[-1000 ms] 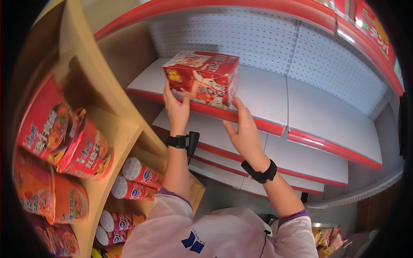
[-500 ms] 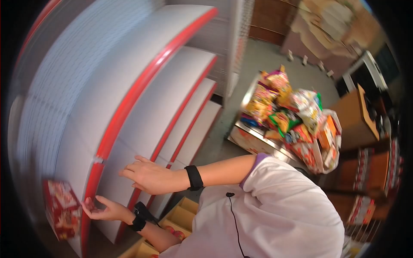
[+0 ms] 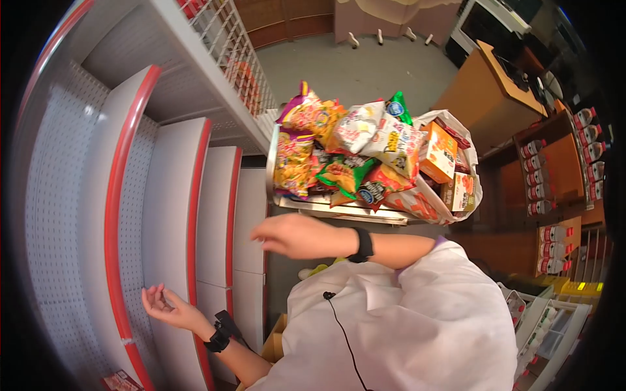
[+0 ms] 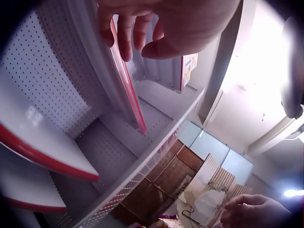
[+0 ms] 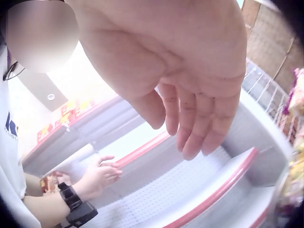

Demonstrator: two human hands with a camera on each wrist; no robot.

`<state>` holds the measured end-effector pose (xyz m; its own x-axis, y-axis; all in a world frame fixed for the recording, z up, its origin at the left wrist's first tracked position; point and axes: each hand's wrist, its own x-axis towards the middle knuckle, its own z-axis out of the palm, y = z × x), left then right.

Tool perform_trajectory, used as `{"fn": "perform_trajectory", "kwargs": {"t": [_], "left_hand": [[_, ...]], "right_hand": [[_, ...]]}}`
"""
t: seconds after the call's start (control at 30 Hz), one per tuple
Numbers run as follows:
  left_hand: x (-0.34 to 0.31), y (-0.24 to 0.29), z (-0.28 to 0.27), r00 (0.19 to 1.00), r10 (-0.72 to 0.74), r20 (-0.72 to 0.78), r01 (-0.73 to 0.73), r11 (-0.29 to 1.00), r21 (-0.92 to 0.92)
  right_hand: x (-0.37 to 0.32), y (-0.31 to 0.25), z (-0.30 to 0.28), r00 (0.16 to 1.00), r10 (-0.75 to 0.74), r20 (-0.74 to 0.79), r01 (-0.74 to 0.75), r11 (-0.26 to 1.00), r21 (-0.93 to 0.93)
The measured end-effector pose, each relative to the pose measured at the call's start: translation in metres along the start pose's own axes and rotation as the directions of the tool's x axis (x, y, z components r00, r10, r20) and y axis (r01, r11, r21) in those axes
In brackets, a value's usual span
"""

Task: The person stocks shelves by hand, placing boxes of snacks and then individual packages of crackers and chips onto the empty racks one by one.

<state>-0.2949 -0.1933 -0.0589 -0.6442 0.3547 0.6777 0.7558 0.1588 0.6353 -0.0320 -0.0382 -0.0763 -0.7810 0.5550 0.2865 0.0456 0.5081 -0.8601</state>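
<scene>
Minding the shelf [image 3: 171,195], you best approach the bags [image 3: 355,137] with left hand [image 3: 172,310] and right hand [image 3: 293,236] empty, fingers loosely bent.

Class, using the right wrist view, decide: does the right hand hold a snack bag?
No: the right hand is turned palm-side to the camera, with nothing in its grasp.

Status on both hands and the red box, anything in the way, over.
Left hand empty, fingers loose. Right hand empty. Red box on shelf, untouched. No obstruction seen.
</scene>
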Motion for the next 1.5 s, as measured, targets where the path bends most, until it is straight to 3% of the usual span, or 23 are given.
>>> {"fn": "perform_trajectory", "kwargs": {"t": [0.07, 0.13, 0.17, 0.2, 0.23, 0.27, 0.33, 0.4, 0.43, 0.5, 0.63, 0.67, 0.77, 0.8, 0.87, 0.9, 0.97, 1.2, 1.3, 1.33, 1.4, 1.47, 1.5], "left_hand": [[-0.008, 0.008, 0.019, 0.994, -0.028, 0.105, 0.035, 0.997, -0.067], [-0.027, 0.047, 0.065, 0.984, 0.004, 0.178, 0.007, 0.998, -0.060], [-0.032, 0.061, 0.082, 0.968, 0.008, 0.249, 0.023, 0.992, -0.123], [-0.034, 0.070, 0.094, 0.947, 0.016, 0.319, 0.045, 0.982, -0.183], [-0.037, 0.077, 0.105, 0.929, 0.057, 0.365, 0.011, 0.983, -0.181], [-0.041, 0.088, 0.118, 0.924, 0.062, 0.377, 0.008, 0.984, -0.180], [-0.052, 0.115, 0.145, 0.871, 0.139, 0.470, -0.015, 0.966, -0.257], [-0.057, 0.140, 0.164, 0.816, 0.199, 0.543, -0.064, 0.964, -0.258], [-0.059, 0.150, 0.171, 0.759, 0.251, 0.601, -0.110, 0.959, -0.262], [-0.067, 0.166, 0.183, 0.705, 0.273, 0.654, -0.116, 0.955, -0.274], [-0.085, 0.198, 0.207, 0.588, 0.349, 0.730, -0.173, 0.936, -0.308], [-0.087, 0.201, 0.211, 0.550, 0.409, 0.728, -0.227, 0.912, -0.341], [-0.091, 0.207, 0.209, 0.530, 0.384, 0.756, -0.212, 0.923, -0.320], [-0.091, 0.206, 0.208, 0.513, 0.371, 0.774, -0.209, 0.929, -0.307], [-0.089, 0.211, 0.207, 0.501, 0.355, 0.789, -0.182, 0.935, -0.304], [-0.090, 0.211, 0.206, 0.488, 0.356, 0.797, -0.191, 0.934, -0.300], [-0.092, 0.210, 0.205, 0.477, 0.355, 0.804, -0.201, 0.935, -0.293], [-0.099, 0.207, 0.206, 0.437, 0.340, 0.833, -0.210, 0.939, -0.273], [-0.099, 0.202, 0.207, 0.422, 0.372, 0.827, -0.241, 0.925, -0.293], [-0.099, 0.201, 0.207, 0.414, 0.397, 0.819, -0.263, 0.913, -0.310], [-0.096, 0.205, 0.204, 0.409, 0.371, 0.834, -0.233, 0.926, -0.297], [-0.095, 0.207, 0.203, 0.403, 0.344, 0.848, -0.203, 0.937, -0.284], [-0.095, 0.207, 0.203, 0.399, 0.367, 0.840, -0.202, 0.929, -0.310]], "right_hand": [[-0.027, 0.023, -0.031, 0.983, 0.106, -0.151, -0.104, 0.994, 0.023], [-0.078, 0.051, -0.096, 0.890, 0.288, -0.354, -0.285, 0.957, 0.060], [-0.098, 0.051, -0.120, 0.774, 0.435, -0.460, -0.391, 0.900, 0.194], [-0.125, 0.082, -0.127, 0.657, 0.452, -0.603, -0.409, 0.886, 0.219], [-0.145, 0.078, -0.144, 0.548, 0.541, -0.638, -0.445, 0.834, 0.325], [-0.172, 0.089, -0.154, 0.458, 0.558, -0.692, -0.294, 0.830, 0.475], [-0.217, 0.093, -0.173, 0.236, 0.693, -0.681, -0.212, 0.720, 0.660], [-0.247, 0.091, -0.177, 0.151, 0.882, -0.446, 0.148, 0.426, 0.893], [-0.258, 0.092, -0.172, 0.146, 0.884, -0.444, 0.152, 0.424, 0.893], [-0.278, 0.102, -0.162, 0.234, 0.959, -0.163, 0.443, 0.044, 0.896], [-0.286, 0.132, -0.160, 0.308, 0.945, -0.109, 0.611, -0.109, 0.784], [-0.288, 0.140, -0.160, 0.309, 0.945, -0.111, 0.615, -0.110, 0.781], [-0.271, 0.142, -0.162, 0.203, 0.977, -0.073, 0.624, -0.072, 0.778], [-0.272, 0.146, -0.161, 0.204, 0.976, -0.074, 0.628, -0.072, 0.775], [-0.276, 0.157, -0.158, 0.329, 0.927, -0.178, 0.657, -0.089, 0.749], [-0.273, 0.157, -0.161, 0.332, 0.927, -0.176, 0.654, -0.092, 0.751], [-0.266, 0.157, -0.166, 0.240, 0.939, -0.246, 0.694, 0.011, 0.720], [-0.275, 0.169, -0.167, 0.246, 0.952, -0.183, 0.658, -0.025, 0.752], [-0.274, 0.152, -0.170, 0.369, 0.917, -0.148, 0.722, -0.183, 0.667], [-0.271, 0.141, -0.171, 0.372, 0.916, -0.149, 0.719, -0.183, 0.671], [-0.268, 0.125, -0.168, 0.464, 0.866, -0.186, 0.714, -0.242, 0.657], [-0.267, 0.117, -0.162, 0.485, 0.850, -0.205, 0.702, -0.238, 0.671], [-0.264, 0.108, -0.162, 0.482, 0.834, -0.268, 0.678, -0.161, 0.717]]}}
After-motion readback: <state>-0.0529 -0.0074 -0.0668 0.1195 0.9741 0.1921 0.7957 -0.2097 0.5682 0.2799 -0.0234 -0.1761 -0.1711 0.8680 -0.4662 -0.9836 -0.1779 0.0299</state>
